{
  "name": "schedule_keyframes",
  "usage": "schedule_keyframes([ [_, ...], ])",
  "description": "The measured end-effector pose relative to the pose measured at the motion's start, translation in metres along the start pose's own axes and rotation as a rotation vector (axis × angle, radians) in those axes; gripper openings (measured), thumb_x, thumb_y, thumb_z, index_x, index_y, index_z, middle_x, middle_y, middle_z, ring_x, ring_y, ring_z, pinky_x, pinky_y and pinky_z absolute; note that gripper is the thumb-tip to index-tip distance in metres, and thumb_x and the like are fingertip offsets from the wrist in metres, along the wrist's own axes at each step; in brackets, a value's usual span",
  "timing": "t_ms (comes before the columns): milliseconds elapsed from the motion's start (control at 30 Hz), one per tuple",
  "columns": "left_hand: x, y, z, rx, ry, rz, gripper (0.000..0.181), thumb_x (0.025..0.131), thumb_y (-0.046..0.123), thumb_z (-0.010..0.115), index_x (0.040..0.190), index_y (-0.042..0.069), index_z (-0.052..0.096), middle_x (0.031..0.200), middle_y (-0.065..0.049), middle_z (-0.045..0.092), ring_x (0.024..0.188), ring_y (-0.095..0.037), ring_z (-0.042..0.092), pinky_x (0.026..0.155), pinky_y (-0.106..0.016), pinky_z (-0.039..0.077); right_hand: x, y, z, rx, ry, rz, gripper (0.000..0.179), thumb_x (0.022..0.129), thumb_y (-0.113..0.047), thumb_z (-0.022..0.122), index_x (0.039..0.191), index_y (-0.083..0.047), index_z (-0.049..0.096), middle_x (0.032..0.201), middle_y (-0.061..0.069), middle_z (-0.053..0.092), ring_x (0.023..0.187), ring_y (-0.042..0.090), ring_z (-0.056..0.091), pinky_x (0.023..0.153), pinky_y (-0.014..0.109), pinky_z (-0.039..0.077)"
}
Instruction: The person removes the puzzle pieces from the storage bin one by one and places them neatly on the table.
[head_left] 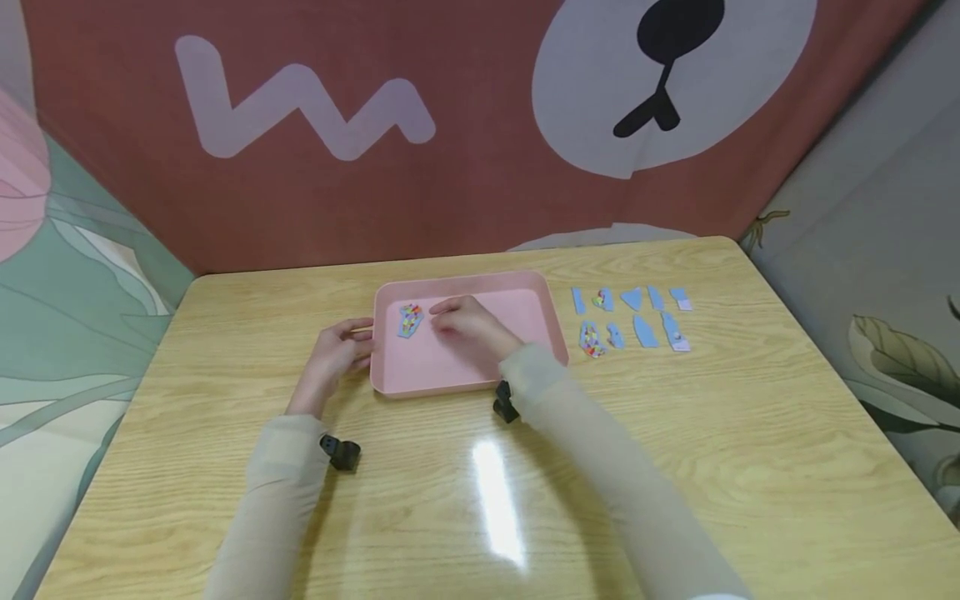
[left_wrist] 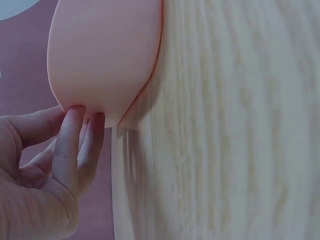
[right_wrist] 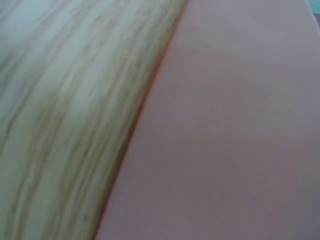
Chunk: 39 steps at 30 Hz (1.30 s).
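A pink tray [head_left: 465, 379] lies on the table. Inside it, near the left wall, is a blue flat piece with a multicoloured pattern [head_left: 410, 320], like a puzzle piece. My left hand [head_left: 335, 358] is at the tray's left end, its fairly straight fingers [left_wrist: 70, 145] touching the outer wall. Over the tray's middle, my right hand [head_left: 468, 323] has its fingers bent, fingertips just right of the patterned piece. Whether anything is between those fingertips is too small to tell. The right wrist view shows only tray and table, not the hand.
Right of the tray, several flat blue pieces lie in two rows, among them a patterned piece [head_left: 591, 339], a plain piece [head_left: 645, 332] and one with a pale end [head_left: 675, 332]. A reddish printed cloth [head_left: 480, 200] hangs behind the wooden table [head_left: 420, 500].
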<state>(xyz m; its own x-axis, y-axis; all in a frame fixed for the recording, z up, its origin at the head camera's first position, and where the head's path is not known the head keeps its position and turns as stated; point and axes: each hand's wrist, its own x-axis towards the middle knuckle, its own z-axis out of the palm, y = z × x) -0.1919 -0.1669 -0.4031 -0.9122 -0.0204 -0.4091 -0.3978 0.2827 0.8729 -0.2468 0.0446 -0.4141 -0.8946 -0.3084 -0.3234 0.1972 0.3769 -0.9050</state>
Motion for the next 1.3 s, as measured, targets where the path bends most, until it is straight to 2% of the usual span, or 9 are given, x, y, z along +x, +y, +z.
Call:
schedule_keyframes([
  [333,0.002,-0.002,0.000,-0.007,-0.004,0.010,0.050,0.095,0.003,0.050,0.144,0.003,0.039,0.142,-0.024,0.047,0.083,0.003,0.058,0.069,-0.010,0.052,0.141,0.103,0.017,0.099,0.021,-0.139,0.034,0.075,0.006,0.067,0.107,-0.005,0.068,0.092,0.004,0.071,0.080,0.010,0.065,0.065,0.024,0.057],
  [467,0.003,-0.002,0.001,-0.002,-0.008,0.019,0.051,0.095,0.003,0.051,0.144,0.003,0.039,0.142,-0.024,0.047,0.082,0.004,0.058,0.069,-0.011,0.052,0.101,0.067,0.017,0.060,0.077,-0.141,0.036,0.072,0.008,0.063,0.104,-0.007,0.070,0.089,0.002,0.069,0.077,0.008,0.062,0.060,0.021,0.054],
  [600,0.003,-0.001,0.000,0.009,-0.001,0.013,0.050,0.095,0.005,0.052,0.144,0.005,0.040,0.142,-0.023,0.048,0.082,0.003,0.059,0.069,-0.011,0.052,0.037,0.006,0.022,-0.026,0.158,-0.029,0.038,0.082,0.009,0.060,0.119,0.001,0.064,0.111,0.014,0.067,0.093,0.019,0.063,0.064,0.017,0.052],
  [667,0.002,-0.001,0.000,0.009,0.000,0.010,0.051,0.095,0.004,0.051,0.145,0.005,0.039,0.142,-0.023,0.047,0.082,0.002,0.059,0.069,-0.011,0.052,0.026,-0.004,0.026,-0.036,0.195,-0.034,0.038,0.083,0.009,0.059,0.121,0.006,0.061,0.117,0.021,0.064,0.098,0.023,0.062,0.061,0.011,0.047],
  [833,0.001,-0.001,-0.001,0.002,-0.005,0.003,0.051,0.095,0.004,0.051,0.145,0.005,0.039,0.143,-0.023,0.046,0.085,0.002,0.058,0.070,-0.010,0.052,0.039,0.008,0.029,-0.110,0.264,-0.118,0.033,0.080,0.006,0.063,0.112,0.002,0.066,0.108,0.016,0.068,0.100,0.022,0.063,0.074,0.014,0.051],
  [933,0.001,-0.001,-0.001,-0.007,-0.005,0.000,0.051,0.095,0.004,0.051,0.145,0.004,0.039,0.143,-0.023,0.047,0.085,0.002,0.057,0.070,-0.010,0.052,0.083,0.045,0.033,-0.142,0.297,-0.216,0.031,0.073,0.001,0.066,0.103,-0.008,0.070,0.094,0.003,0.071,0.090,0.013,0.064,0.077,0.018,0.052],
  [1067,0.001,-0.002,-0.001,-0.019,-0.006,0.005,0.050,0.095,0.003,0.051,0.144,0.003,0.039,0.142,-0.024,0.047,0.082,0.004,0.057,0.070,-0.010,0.052,0.102,0.056,0.037,-0.168,0.252,-0.220,0.036,0.071,-0.002,0.071,0.106,-0.010,0.069,0.100,0.001,0.070,0.093,0.011,0.063,0.082,0.018,0.051],
  [1167,0.002,-0.002,-0.001,-0.026,-0.008,0.011,0.050,0.095,0.003,0.050,0.144,0.003,0.039,0.142,-0.025,0.046,0.081,0.004,0.057,0.070,-0.010,0.053,0.059,0.020,0.038,-0.232,0.194,-0.150,0.045,0.076,-0.002,0.072,0.120,0.000,0.062,0.117,0.013,0.066,0.108,0.022,0.060,0.095,0.027,0.049],
  [1300,0.002,-0.003,-0.002,-0.039,-0.013,0.022,0.050,0.095,0.002,0.050,0.144,0.001,0.039,0.142,-0.026,0.046,0.081,0.005,0.057,0.071,-0.011,0.053,0.032,0.001,0.041,-0.325,0.153,-0.199,0.049,0.078,-0.003,0.072,0.123,0.007,0.056,0.123,0.019,0.061,0.112,0.027,0.058,0.101,0.030,0.046],
])
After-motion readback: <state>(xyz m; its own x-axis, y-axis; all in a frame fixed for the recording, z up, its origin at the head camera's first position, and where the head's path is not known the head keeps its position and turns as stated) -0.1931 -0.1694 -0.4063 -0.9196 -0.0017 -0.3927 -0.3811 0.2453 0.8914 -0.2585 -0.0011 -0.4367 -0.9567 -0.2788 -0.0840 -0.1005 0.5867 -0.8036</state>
